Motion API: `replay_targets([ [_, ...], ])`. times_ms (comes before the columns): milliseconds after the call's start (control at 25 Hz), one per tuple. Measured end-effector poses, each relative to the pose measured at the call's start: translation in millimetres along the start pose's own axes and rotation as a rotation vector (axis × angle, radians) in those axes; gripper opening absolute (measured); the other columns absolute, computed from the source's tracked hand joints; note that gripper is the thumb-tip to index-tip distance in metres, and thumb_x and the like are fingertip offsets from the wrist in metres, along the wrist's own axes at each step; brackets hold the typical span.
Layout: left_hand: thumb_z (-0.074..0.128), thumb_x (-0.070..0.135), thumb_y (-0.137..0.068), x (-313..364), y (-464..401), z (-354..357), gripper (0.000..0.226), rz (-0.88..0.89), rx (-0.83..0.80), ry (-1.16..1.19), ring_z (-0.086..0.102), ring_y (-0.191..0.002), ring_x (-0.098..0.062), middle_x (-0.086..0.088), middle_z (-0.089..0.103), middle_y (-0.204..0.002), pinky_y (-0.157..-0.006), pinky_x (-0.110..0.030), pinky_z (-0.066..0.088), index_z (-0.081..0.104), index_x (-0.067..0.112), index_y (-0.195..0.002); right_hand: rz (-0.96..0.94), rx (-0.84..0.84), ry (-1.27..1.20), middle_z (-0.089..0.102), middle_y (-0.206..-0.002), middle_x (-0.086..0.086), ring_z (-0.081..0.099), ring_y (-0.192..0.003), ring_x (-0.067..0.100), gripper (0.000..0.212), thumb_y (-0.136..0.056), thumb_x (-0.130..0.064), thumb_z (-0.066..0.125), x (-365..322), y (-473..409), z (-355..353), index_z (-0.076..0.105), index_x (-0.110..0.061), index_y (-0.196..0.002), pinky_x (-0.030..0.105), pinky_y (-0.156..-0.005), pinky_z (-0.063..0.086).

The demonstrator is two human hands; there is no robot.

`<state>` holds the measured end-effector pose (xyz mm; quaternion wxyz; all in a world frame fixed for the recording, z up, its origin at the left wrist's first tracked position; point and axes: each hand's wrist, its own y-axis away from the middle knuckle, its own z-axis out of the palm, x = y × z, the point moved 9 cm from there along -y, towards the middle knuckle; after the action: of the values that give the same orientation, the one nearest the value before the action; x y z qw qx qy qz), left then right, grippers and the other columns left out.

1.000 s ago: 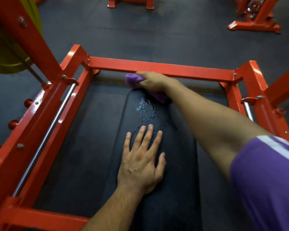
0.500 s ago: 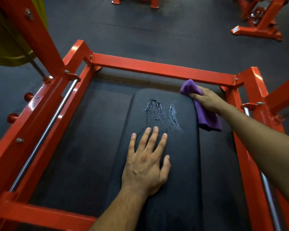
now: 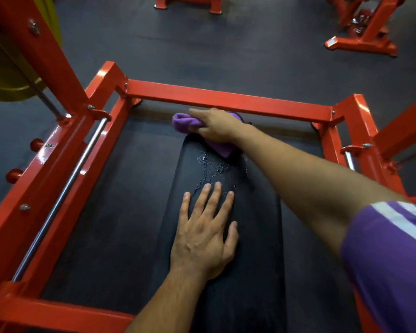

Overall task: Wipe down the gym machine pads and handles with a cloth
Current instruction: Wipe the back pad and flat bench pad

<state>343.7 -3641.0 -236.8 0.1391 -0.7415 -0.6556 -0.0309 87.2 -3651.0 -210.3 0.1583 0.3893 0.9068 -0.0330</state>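
Note:
A long black bench pad (image 3: 255,236) runs away from me inside a red steel frame (image 3: 226,99). Wet droplets (image 3: 214,164) glisten on the pad's far half. My right hand (image 3: 214,126) reaches across to the pad's far end and grips a bunched purple cloth (image 3: 185,122), pressing it against the pad's top edge just below the frame's crossbar. Part of the cloth hangs out under my wrist. My left hand (image 3: 204,234) lies flat on the middle of the pad, fingers straight and spread, fingertips at the edge of the wet patch.
A chrome guide rod (image 3: 65,188) runs along the frame's left rail, and red pegs (image 3: 13,175) stick out beside it. A yellow weight plate (image 3: 10,68) hangs at the upper left. Other red machines (image 3: 363,42) stand on the dark rubber floor beyond.
My right hand swept the cloth from the pad's far right corner back left to the middle of its far end. The wet streaks look smeared. My left hand stayed in place.

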Motion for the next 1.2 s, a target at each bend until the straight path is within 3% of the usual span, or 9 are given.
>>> replay_targets([
  [120,0.042,0.048,-0.097,-1,-1,0,0.063,-0.007,0.02,0.015,0.026,-0.156,-0.021,-0.002,0.034,-0.166,-0.123,-0.058,0.021,0.045,0.026,-0.156,0.131,0.041,-0.064,0.068,-0.119,0.012,0.064,-0.102,0.033,0.033,-0.095,-0.031,0.054,66,59,-15,0.053,-0.024,-0.127,0.039,-0.084,0.049],
  [240,0.042,0.048,-0.096,1,-1,-1,0.063,-0.006,0.021,0.019,0.027,-0.156,-0.021,-0.002,0.035,-0.166,-0.123,-0.058,0.021,0.045,0.026,-0.155,0.253,0.125,-0.074,0.068,-0.117,0.01,0.064,-0.103,0.031,0.023,-0.099,-0.028,0.056,99,115,-28,0.054,-0.024,-0.122,0.038,-0.082,0.048],
  [480,0.04,0.048,-0.097,0,0,1,0.062,-0.012,0.014,0.004,0.025,-0.156,-0.02,-0.001,0.033,-0.167,-0.124,-0.057,0.02,0.044,0.027,-0.156,0.348,0.644,-0.117,0.063,-0.118,0.01,0.058,-0.11,0.03,0.05,-0.081,-0.006,0.053,60,210,-64,0.058,-0.018,-0.13,0.041,-0.091,0.047],
  [560,0.041,0.047,-0.097,1,0,0,0.062,-0.008,0.023,0.008,0.027,-0.156,-0.02,-0.001,0.035,-0.166,-0.124,-0.057,0.021,0.046,0.026,-0.155,0.375,0.645,-0.131,0.061,-0.124,0.011,0.056,-0.114,0.032,0.057,-0.077,-0.013,0.049,30,223,-31,0.058,-0.017,-0.133,0.041,-0.098,0.045],
  [640,0.041,0.047,-0.097,-1,2,0,0.062,-0.004,0.026,0.008,0.028,-0.155,-0.02,-0.002,0.035,-0.166,-0.124,-0.058,0.021,0.046,0.026,-0.155,0.459,0.593,0.028,0.057,-0.138,0.011,0.054,-0.121,0.035,0.06,-0.076,-0.026,0.047,6,224,12,0.059,-0.022,-0.135,0.046,-0.102,0.043],
  [760,0.037,0.051,-0.097,1,-4,4,0.064,-0.019,-0.056,0.014,0.021,-0.157,-0.019,0.0,0.03,-0.168,-0.126,-0.056,0.014,0.041,0.028,-0.157,0.547,0.52,0.114,0.05,-0.15,0.007,0.05,-0.132,0.033,0.059,-0.079,-0.033,0.052,5,219,31,0.057,-0.029,-0.138,0.053,-0.103,0.044],
  [960,0.008,0.068,-0.096,-10,18,0,0.076,0.029,-0.281,-0.006,-0.015,-0.157,-0.007,0.009,-0.006,-0.173,-0.127,-0.045,-0.009,0.007,0.036,-0.165,0.595,0.514,0.056,0.051,-0.15,0.001,0.049,-0.133,0.033,0.059,-0.079,-0.034,0.054,1,228,20,0.054,-0.031,-0.139,0.056,-0.102,0.044],
  [1080,0.022,0.064,-0.101,-22,49,-11,0.07,0.016,-0.177,-0.026,-0.008,-0.158,-0.008,0.01,0.0,-0.173,-0.128,-0.047,0.001,0.012,0.036,-0.164,0.653,0.494,0.027,0.05,-0.15,0.0,0.043,-0.138,0.036,0.068,-0.08,-0.043,0.048,3,228,22,0.047,-0.028,-0.146,0.059,-0.108,0.038],
  [1200,0.036,0.054,-0.1,-22,48,-12,0.065,0.006,-0.072,0.014,0.008,-0.159,-0.01,0.008,0.016,-0.172,-0.128,-0.05,0.012,0.028,0.034,-0.162,0.669,0.422,0.031,0.043,-0.155,-0.002,0.042,-0.133,0.036,0.069,-0.084,-0.046,0.053,9,220,22,0.042,-0.026,-0.15,0.053,-0.097,0.044],
])
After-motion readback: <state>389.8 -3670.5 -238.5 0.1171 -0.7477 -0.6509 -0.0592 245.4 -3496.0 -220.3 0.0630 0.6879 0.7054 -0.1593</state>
